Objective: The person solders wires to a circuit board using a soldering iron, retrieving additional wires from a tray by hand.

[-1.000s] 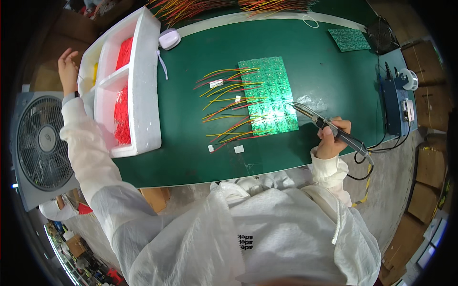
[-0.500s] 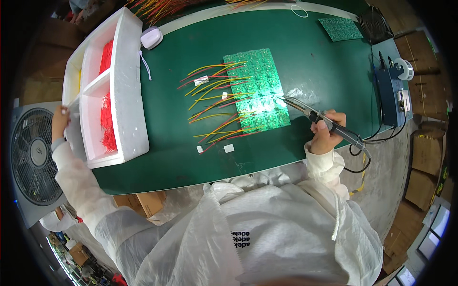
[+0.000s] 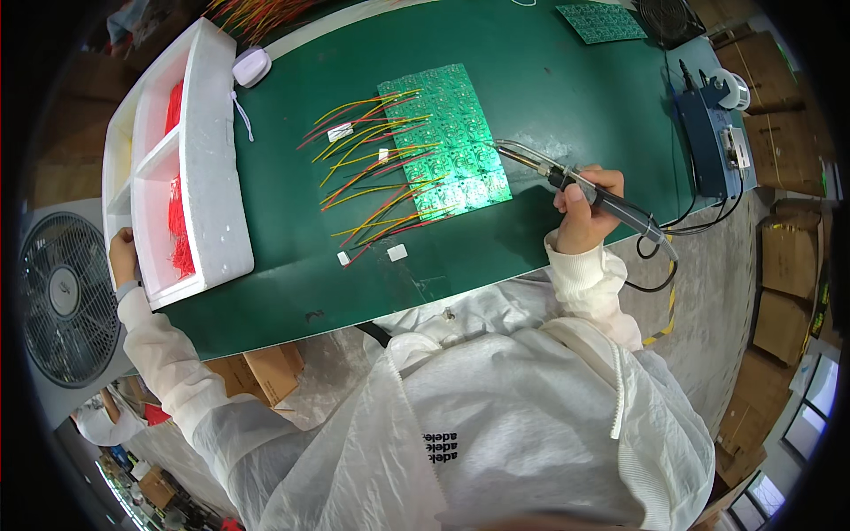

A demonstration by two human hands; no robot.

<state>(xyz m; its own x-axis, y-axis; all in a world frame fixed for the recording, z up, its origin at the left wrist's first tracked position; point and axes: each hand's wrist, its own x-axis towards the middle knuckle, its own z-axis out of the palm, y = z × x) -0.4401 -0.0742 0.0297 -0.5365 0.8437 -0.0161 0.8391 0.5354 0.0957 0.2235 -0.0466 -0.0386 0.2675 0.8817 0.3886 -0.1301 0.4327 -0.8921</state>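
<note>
The person's right hand (image 3: 584, 208) is curled tight around a long soldering iron with a dark handle and a silver metal tip (image 3: 567, 180). The tip points at the right edge of a flat green circuit board (image 3: 443, 133), and it looks like it is just beside that edge. The board lies in the middle of a big dark green table mat (image 3: 549, 80). Lots of thin red, yellow and orange wires (image 3: 372, 168) stick out from the left side of the board and spread over the mat. The left hand (image 3: 122, 257) is far away on the other side, at the outer edge of a white foam tray with boxes in it (image 3: 208, 203). I cannot tell if its fingers are open or closed. Red wires lie inside the tray. A grey round fan (image 3: 62, 296) stands just past that hand. A blue box-shaped soldering station (image 3: 708, 146) sits at the right end of the table, with a black cord running to the iron.
</note>
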